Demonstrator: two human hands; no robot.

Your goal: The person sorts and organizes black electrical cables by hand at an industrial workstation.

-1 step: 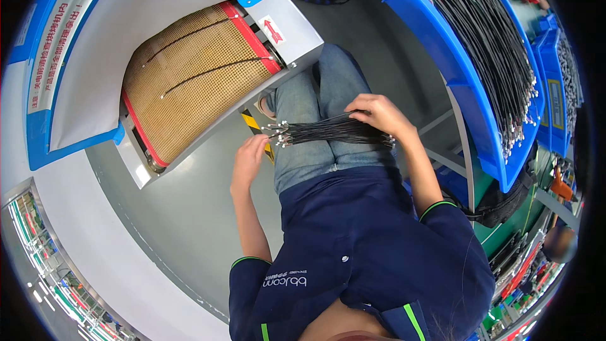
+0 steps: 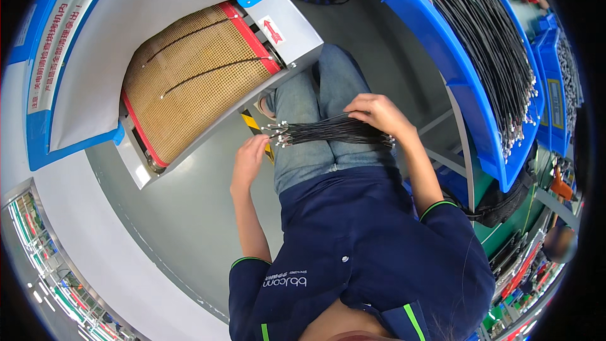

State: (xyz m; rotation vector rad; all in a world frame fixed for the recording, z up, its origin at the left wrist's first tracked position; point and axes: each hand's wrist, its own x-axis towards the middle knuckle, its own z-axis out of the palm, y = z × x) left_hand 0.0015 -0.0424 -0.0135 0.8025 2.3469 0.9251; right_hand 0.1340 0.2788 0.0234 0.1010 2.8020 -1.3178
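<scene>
The right hand [image 2: 379, 115] grips a bundle of thin black cables [image 2: 334, 131] that lies across the lap, its metal-tipped ends pointing left. The left hand [image 2: 249, 156], fingers loosely curled, touches those tips without closing on them. Two single cables lie on the tan mesh belt [image 2: 189, 82] ahead, and more fill the blue tray [image 2: 461, 82] to the right.

Cable bundle [image 2: 334, 131]: across lap, between left hand [image 2: 249, 159] and right hand [image 2: 379, 113]. Conveyor belt [image 2: 196, 82]: ahead-left, two cables [image 2: 208, 71] on it. Tray [image 2: 442, 57]: right, holding cables.
</scene>
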